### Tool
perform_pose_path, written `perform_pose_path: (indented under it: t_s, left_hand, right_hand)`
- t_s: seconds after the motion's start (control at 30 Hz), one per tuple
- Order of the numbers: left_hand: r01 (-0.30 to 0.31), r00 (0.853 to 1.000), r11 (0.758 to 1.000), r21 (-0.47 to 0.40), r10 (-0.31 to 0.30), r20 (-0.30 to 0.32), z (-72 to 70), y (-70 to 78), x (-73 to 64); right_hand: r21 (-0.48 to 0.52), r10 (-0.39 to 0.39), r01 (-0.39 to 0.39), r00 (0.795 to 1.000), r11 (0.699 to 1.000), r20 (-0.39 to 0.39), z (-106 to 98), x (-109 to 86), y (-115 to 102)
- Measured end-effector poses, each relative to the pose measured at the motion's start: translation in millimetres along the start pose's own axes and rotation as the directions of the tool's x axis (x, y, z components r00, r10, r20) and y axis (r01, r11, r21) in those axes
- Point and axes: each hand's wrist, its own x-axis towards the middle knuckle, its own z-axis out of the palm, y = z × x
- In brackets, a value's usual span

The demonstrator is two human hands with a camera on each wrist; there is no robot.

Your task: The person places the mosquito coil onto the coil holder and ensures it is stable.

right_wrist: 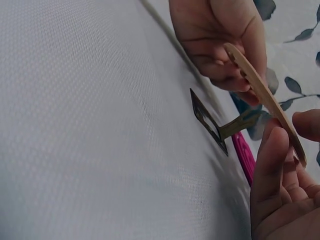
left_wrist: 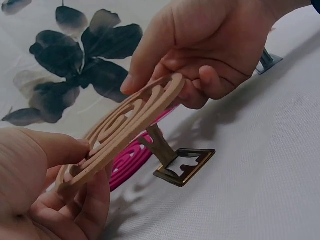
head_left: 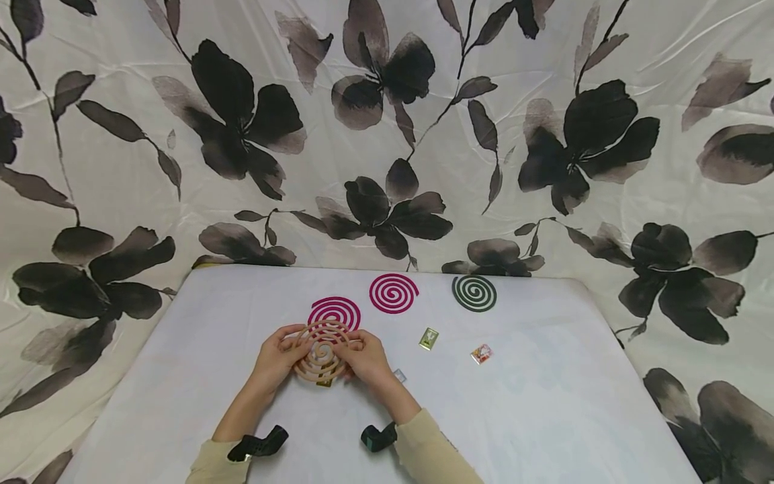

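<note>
A tan mosquito coil is tilted in the left wrist view, held between both hands. The left hand pinches one side of its rim, thumb on top and fingers below. At the opposite side, the right hand grips the rim between thumb and fingers. Beneath the coil stands a small metal coil stand, its upright tab rising close to the coil's underside. A pink coil lies just beyond the hands, partly covered by the tan one in the head view.
Farther back on the white table lie a second pink coil and a green coil. To the right are small shiny rectangular pieces, one greenish-gold and one orange-red. Another metal stand is beside the right hand.
</note>
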Motion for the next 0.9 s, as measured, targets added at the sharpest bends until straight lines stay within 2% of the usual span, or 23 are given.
perform_pose_path:
  t_s: [0.33, 0.43, 0.67, 0.9]
  left_hand:
    - [-0.010, 0.999, 0.998, 0.062, 0.008, 0.036, 1.2, 0.3, 5.9]
    - [-0.018, 0.999, 0.998, 0.054, 0.015, 0.043, 2.8, 0.8, 7.4]
    - [0.007, 0.997, 0.999, 0.040, -0.010, 0.073, 7.1, 2.0, 5.0]
    - [-0.033, 0.998, 0.997, 0.070, 0.030, 0.048, 8.5, 1.1, 5.6]
  right_hand:
    - [-0.043, 0.027, -0.027, 1.000, 0.999, -0.011, 1.2, -0.2, 6.4]
    - [-0.057, 0.032, -0.032, 0.999, 0.998, -0.015, 0.7, -1.2, 8.1]
    - [-0.068, 0.062, -0.065, 0.997, 0.996, -0.045, 0.5, -3.7, 9.6]
    - [-0.071, 0.070, -0.074, 0.996, 0.995, -0.060, 2.9, -5.3, 7.6]
